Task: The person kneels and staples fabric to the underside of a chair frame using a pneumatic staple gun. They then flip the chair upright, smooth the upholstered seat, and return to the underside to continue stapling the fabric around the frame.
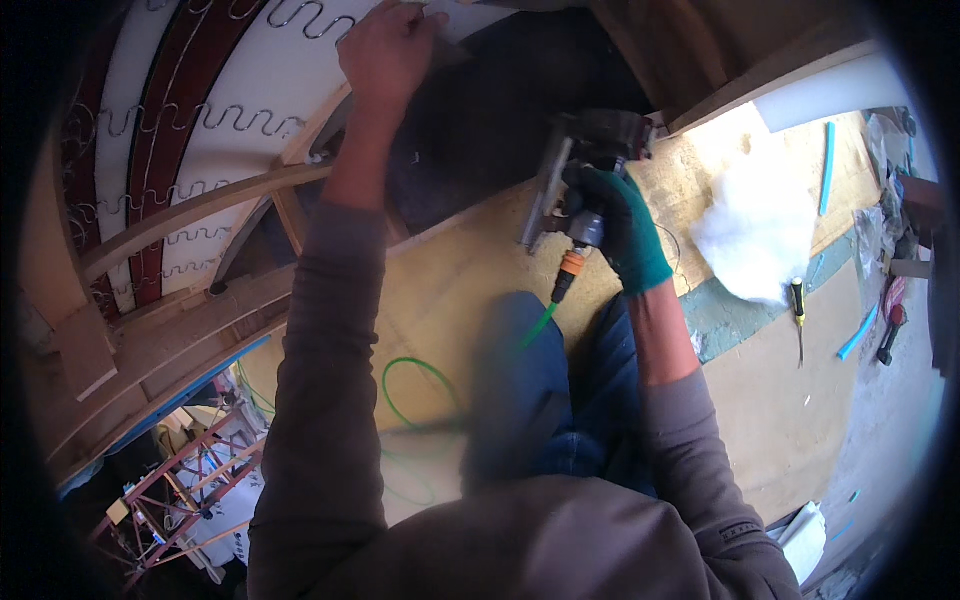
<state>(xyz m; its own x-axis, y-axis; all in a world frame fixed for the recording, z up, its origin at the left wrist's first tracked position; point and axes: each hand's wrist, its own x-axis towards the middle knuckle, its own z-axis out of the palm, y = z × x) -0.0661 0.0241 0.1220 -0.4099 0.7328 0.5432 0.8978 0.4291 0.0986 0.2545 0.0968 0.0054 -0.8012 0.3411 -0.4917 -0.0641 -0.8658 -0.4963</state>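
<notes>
My right hand (pixel 622 225), in a dark and green work glove, is wrapped round the handle of a pneumatic staple gun (pixel 545 195). A green air hose (pixel 540 327) runs from the tool's orange fitting down past my knees. The tool is held in front of a dark cloth (pixel 490 90) and a wooden furniture frame (pixel 740 90). My bare left hand (pixel 392 52) is up at the far edge of that cloth, its fingers curled closed. What they pinch, if anything, cannot be made out.
At the left stands a wooden frame (pixel 210 215) with wavy metal springs (pixel 245 120). White stuffing (pixel 760 240), a yellow-black screwdriver (pixel 799 300), blue strips (pixel 828 170) and a red-black tool (pixel 891 335) lie at the right. A reddish metal rack (pixel 165 480) stands at the lower left.
</notes>
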